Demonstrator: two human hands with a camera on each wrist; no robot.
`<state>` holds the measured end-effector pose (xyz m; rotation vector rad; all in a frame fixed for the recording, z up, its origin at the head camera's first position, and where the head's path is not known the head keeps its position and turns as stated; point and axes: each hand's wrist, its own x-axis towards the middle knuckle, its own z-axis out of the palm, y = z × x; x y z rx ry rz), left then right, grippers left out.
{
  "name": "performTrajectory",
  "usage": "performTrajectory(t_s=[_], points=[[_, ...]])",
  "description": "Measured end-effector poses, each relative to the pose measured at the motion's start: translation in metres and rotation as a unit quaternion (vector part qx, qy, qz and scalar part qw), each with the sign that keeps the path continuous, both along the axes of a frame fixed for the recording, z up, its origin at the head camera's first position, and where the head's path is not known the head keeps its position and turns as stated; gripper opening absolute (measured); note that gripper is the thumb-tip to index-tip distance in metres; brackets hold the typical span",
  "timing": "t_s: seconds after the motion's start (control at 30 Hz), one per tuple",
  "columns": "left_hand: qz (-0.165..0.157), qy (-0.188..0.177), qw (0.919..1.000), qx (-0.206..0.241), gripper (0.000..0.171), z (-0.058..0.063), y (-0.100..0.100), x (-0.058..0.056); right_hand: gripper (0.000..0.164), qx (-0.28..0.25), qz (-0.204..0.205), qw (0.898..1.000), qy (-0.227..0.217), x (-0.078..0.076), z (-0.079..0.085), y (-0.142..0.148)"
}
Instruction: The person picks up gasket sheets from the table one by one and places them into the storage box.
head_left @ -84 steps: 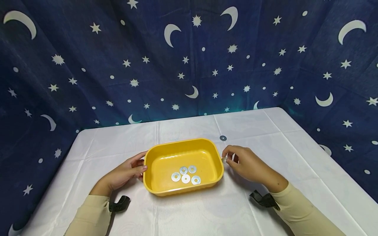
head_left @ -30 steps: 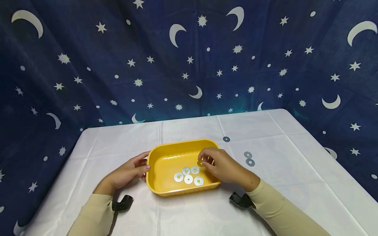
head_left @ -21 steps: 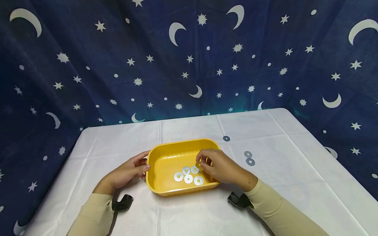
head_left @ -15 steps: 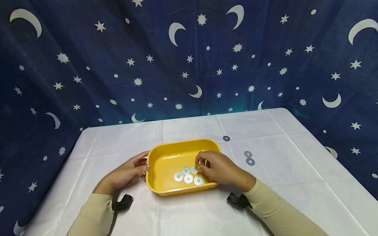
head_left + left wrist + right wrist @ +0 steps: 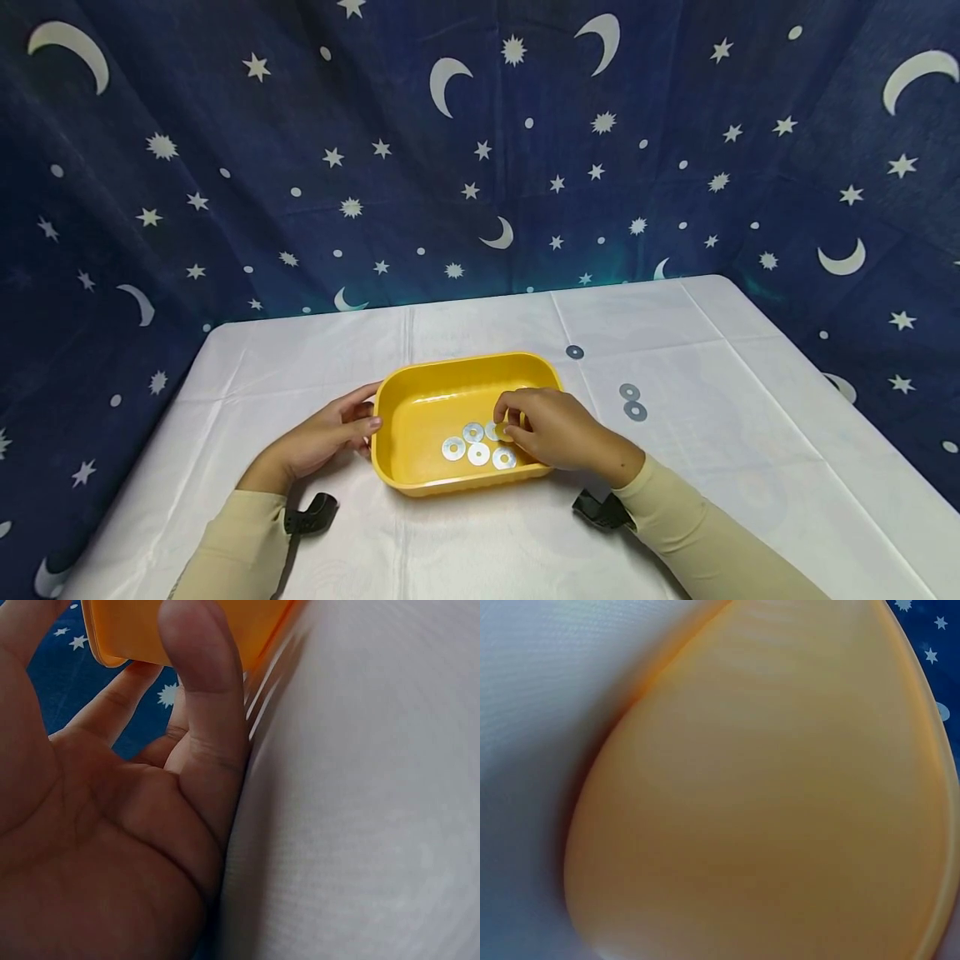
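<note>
A yellow plastic tray [image 5: 420, 417] stands on the table, with several flat silver washers [image 5: 453, 448] lying on its floor. My left hand [image 5: 318, 437] holds the tray's left end, the thumb at the rim and the other fingers along the outside. Reaching over the right end, my right hand [image 5: 558, 429] pinches a washer [image 5: 503, 432] low above the floor, partly in front of another washer; whether it touches down cannot be told. In the left wrist view the palm [image 5: 127, 825] faces the tray's end wall [image 5: 127, 630]. The tray wall [image 5: 765, 787] fills most of the right wrist view.
Three loose washers lie on the white tablecloth [image 5: 480, 550] to the right: a far washer [image 5: 574, 352] and a touching pair, an upper washer [image 5: 629, 392] and a lower washer [image 5: 635, 411]. A dark blue curtain [image 5: 480, 150] with moons and stars hangs behind the table.
My right hand has come from beside the tray's right end to inside it, carrying the washer. Lately it has sunk slightly toward the other washers. My left hand stays at the tray.
</note>
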<state>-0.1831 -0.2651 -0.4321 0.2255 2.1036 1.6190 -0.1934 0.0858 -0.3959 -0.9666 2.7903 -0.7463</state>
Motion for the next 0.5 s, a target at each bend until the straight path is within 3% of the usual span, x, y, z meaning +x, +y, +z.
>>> performTrajectory(t_s=[0.5], points=[[-0.003,0.003,1.0000,0.002,0.070,-0.0009,0.0005,-0.0006,0.007,0.018,-0.004,1.000,-0.002,0.0003,-0.0006,-0.0005]])
